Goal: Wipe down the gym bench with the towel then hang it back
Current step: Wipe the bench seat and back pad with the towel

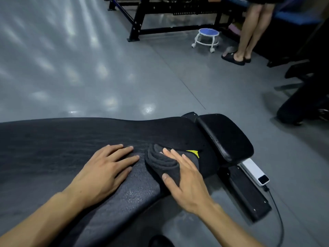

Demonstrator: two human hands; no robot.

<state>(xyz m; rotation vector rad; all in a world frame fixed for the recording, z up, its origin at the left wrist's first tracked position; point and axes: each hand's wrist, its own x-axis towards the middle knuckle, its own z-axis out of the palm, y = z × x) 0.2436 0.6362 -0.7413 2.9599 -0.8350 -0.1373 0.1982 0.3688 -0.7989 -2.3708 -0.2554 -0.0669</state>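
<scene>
Wiping the gym bench (71, 139) with a bunched dark towel (165, 163) near its seat end.

The right hand (185, 182) presses the towel flat-fingered, thumb against its near fold; the left hand (105, 170) rests spread and empty on the pad beside it. The towel looks soft, light and limp: it should be gathered by a fold or edge for hanging.

Table (53, 139) cut off at the left edge, towel (165, 163) partly hidden under the right hand (188, 186), standing person (249, 29) cropped above the thighs, black rack (160, 13) cut by the top edge, dark shapes (306, 97) at right unclear
</scene>
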